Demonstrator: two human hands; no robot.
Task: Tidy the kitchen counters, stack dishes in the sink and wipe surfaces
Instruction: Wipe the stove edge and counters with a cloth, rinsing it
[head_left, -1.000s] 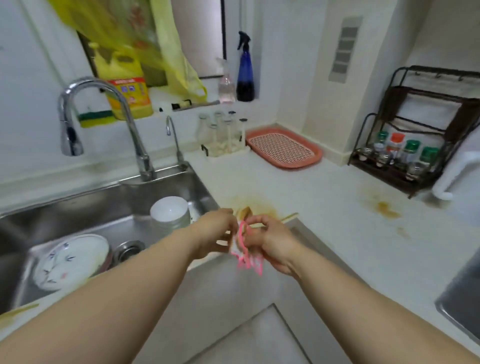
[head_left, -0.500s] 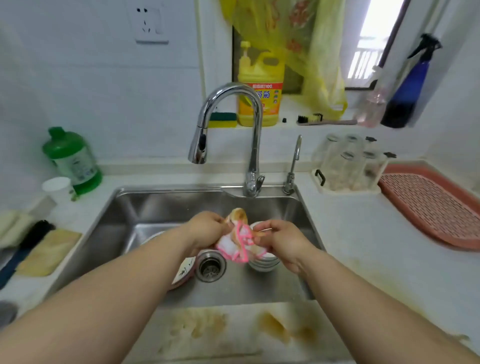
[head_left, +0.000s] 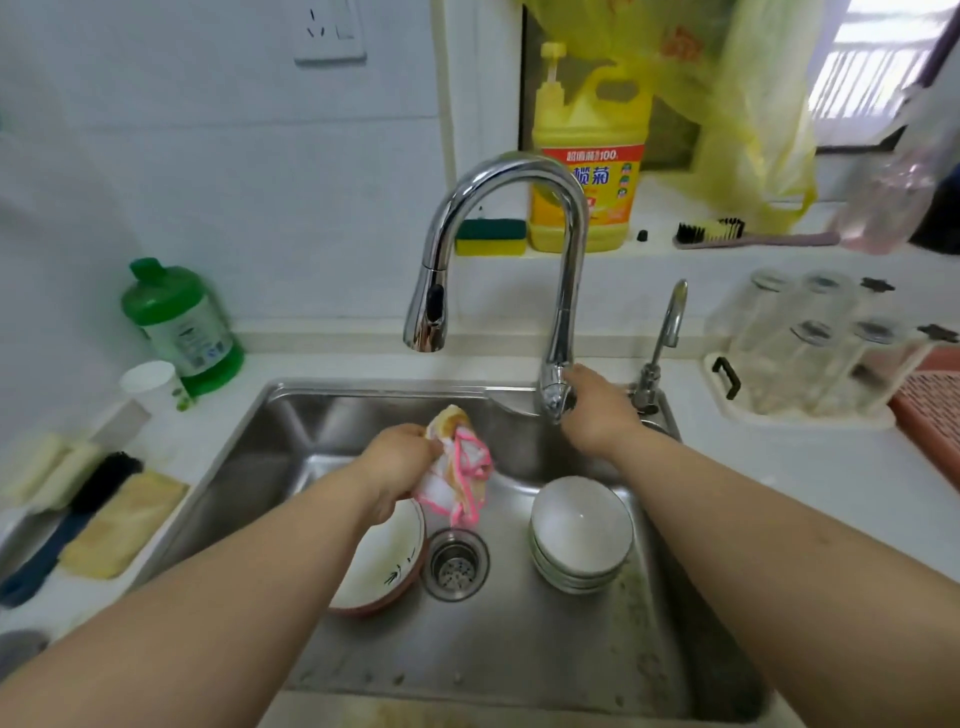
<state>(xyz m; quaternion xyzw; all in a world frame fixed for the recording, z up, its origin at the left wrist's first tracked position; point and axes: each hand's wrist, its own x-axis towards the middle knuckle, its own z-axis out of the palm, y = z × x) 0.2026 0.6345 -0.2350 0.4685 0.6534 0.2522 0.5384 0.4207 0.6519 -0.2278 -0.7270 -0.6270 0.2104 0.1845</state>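
Observation:
My left hand (head_left: 397, 460) grips a bunched white cloth with pink edging and brown stains (head_left: 457, 467) over the steel sink (head_left: 498, 670), just below the spout. My right hand (head_left: 597, 410) rests on the base of the tall chrome faucet (head_left: 519, 171), fingers around its lever; the grip itself is partly hidden. In the basin lie a white plate with a brown rim (head_left: 382, 569) on the left, the drain strainer (head_left: 456, 564) in the middle, and a stack of white bowls (head_left: 581, 530) on the right.
A green bottle (head_left: 182, 322) and white cup (head_left: 150, 379) stand at the back left, with cloths and a dark brush (head_left: 98, 525) beside the sink. On the sill sit a yellow detergent jug (head_left: 589, 171), sponge (head_left: 491, 236) and brush (head_left: 727, 231). Upturned glasses in a rack (head_left: 810, 348) stand right.
My view swung from the right counter to the sink. Both hands held the cloth before; now the right hand has let go and moved up to the faucet base, the left keeps the cloth.

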